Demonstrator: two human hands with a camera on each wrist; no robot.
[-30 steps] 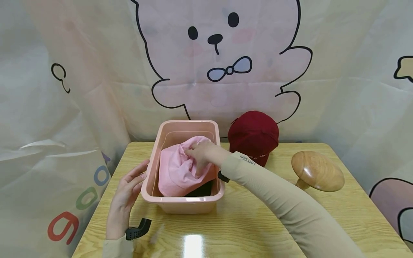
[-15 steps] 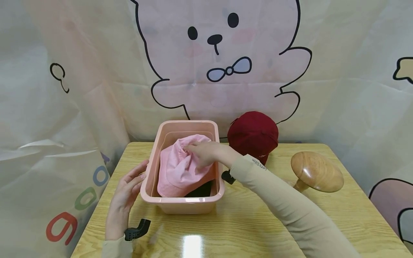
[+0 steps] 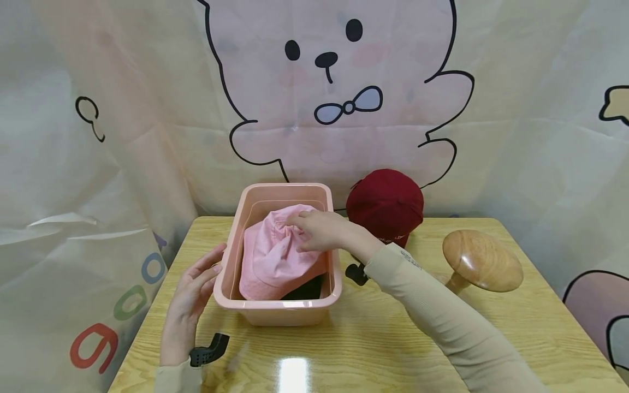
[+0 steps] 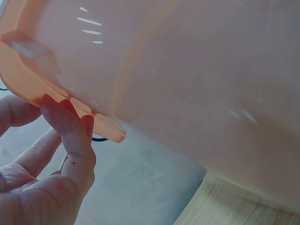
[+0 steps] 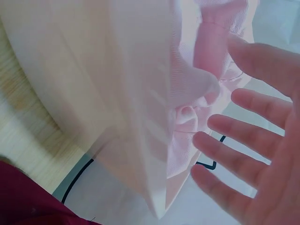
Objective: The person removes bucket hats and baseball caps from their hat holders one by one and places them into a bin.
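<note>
A pink cap (image 3: 275, 256) lies crumpled inside the pink plastic bin (image 3: 277, 305), which stands on the table. Over the cap's right side is my right hand (image 3: 321, 232). In the right wrist view its fingers (image 5: 243, 126) are spread and hold nothing, with the cap (image 5: 187, 93) just beyond the bin's edge. My left hand (image 3: 191, 300) is at the bin's left outer side. In the left wrist view, its fingertips (image 4: 51, 105) touch the underside of the rim (image 4: 23, 84). Something dark (image 3: 307, 289) shows beneath the cap, mostly hidden.
A dark red cap (image 3: 385, 204) sits behind the right forearm. To the right, a wooden stand with a rounded top (image 3: 481, 260) stands on the wooden table (image 3: 383, 349). A cartoon-printed curtain (image 3: 334, 147) hangs behind the table.
My right hand has let go of the pink cap and drawn back up and right, its fingers opening. The cap has settled slightly. My left hand and the bin have stayed put.
</note>
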